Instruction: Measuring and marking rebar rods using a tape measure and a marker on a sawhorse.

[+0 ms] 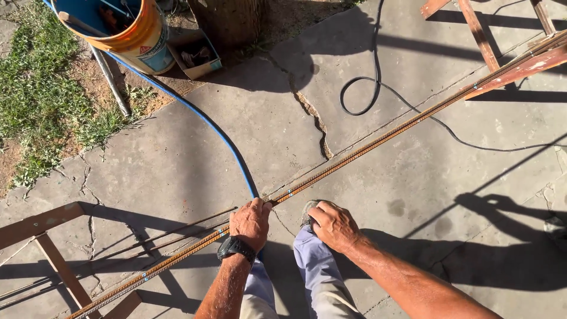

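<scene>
Gripping rusty rebar [378, 146], left hand [250, 223] closed, right hand [332, 225] fisted beside.

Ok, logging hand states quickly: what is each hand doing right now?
Left hand: closed around the rusty steel bars.
Right hand: fingers curled, just beside the bars; whether it holds anything cannot be told.

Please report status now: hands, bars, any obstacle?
Left hand gripping rusty rebar bundle. Right hand beside it, off the bars. Blue hose passes under.
</scene>
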